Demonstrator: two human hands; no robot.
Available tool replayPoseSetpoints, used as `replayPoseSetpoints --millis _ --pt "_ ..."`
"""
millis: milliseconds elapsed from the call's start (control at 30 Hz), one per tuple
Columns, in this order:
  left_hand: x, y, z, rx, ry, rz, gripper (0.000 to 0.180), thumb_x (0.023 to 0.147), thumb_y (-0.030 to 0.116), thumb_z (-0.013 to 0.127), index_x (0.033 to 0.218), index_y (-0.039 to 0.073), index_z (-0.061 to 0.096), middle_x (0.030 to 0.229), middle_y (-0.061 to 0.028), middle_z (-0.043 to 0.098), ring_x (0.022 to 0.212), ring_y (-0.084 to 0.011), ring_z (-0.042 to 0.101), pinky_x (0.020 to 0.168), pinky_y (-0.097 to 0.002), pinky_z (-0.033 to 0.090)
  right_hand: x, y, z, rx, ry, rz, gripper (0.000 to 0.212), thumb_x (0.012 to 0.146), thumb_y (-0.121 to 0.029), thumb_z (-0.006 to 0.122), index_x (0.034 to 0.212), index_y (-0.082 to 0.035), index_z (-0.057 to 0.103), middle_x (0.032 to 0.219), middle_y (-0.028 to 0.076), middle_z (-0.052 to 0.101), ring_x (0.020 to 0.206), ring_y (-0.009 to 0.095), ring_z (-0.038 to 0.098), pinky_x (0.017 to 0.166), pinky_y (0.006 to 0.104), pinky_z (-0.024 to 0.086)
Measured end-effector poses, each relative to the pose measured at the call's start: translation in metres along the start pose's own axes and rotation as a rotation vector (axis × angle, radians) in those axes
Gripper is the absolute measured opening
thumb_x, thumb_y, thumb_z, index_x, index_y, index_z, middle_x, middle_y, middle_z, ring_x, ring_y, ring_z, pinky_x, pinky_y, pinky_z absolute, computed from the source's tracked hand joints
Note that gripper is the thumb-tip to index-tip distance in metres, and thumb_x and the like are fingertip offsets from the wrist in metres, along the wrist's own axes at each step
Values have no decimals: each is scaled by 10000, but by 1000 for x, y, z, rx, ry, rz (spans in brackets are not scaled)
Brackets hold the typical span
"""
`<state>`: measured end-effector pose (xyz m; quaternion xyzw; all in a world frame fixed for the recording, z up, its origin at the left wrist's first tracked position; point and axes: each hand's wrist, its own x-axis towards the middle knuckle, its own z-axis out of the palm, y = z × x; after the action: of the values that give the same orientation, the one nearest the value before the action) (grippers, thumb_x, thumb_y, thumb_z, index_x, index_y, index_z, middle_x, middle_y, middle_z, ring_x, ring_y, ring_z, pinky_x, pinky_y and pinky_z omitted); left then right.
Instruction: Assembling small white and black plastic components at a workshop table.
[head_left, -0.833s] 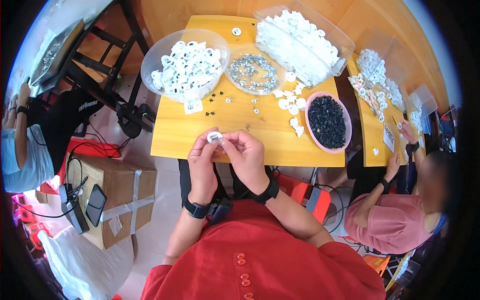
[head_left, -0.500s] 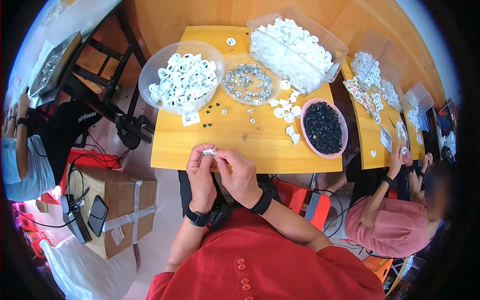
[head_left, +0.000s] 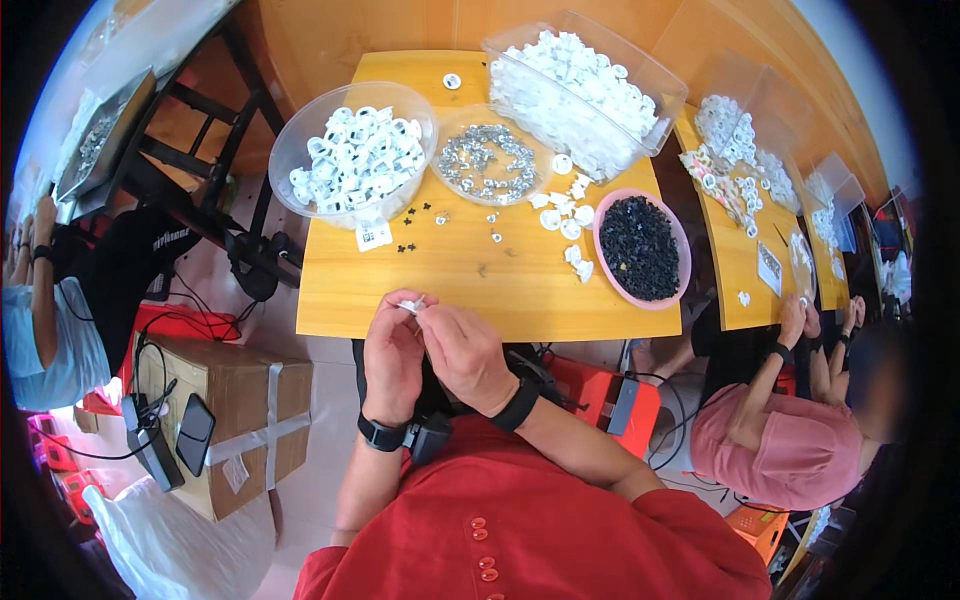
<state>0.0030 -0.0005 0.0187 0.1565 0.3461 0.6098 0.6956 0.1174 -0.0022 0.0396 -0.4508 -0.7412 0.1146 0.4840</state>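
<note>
So your left hand (head_left: 393, 350) has a small white plastic piece (head_left: 412, 305) pinched at the fingertips, and your right hand (head_left: 467, 358) is gripping the other side of it, fingers curled in close. You've got it up over the near edge of the yellow wooden table (head_left: 370, 310). Past that, a few tiny black plastic bits (head_left: 406, 248) lie near your round clear plastic tub (head_left: 284, 155) of white parts. Right of that tub there's a shallow round clear dish (head_left: 502, 198) with silvery metal pieces, then a pink oval tray (head_left: 685, 250) full of black bits.
</note>
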Motion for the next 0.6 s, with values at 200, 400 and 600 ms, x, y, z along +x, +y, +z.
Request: replayPoseSetpoints --millis 200,400,600 --pt "3 -2 -9 -8 -41 -97 224 911 148 481 1095 46 557 987 -52 616 862 -137 574 783 -276 450 0 6 2 219 -38 259 84 836 -4 579 917 5 603 759 116 616 669 224 625 588 296 491" --pt "0 5 -12 104 -184 -126 300 943 188 543 1206 45 524 1040 -48 612 909 -125 592 812 -262 495 34 36 -30 800 -343 805 93 851 -61 636 876 28 649 722 29 647 606 60 565 540 201 449" --pt "4 12 -28 -97 -162 -70 252 928 109 561 1168 35 540 1069 -73 619 930 -142 615 847 -260 515 52 35 -13 656 -551 681 123 846 -111 649 911 -8 670 759 54 676 585 107 571 555 231 452"
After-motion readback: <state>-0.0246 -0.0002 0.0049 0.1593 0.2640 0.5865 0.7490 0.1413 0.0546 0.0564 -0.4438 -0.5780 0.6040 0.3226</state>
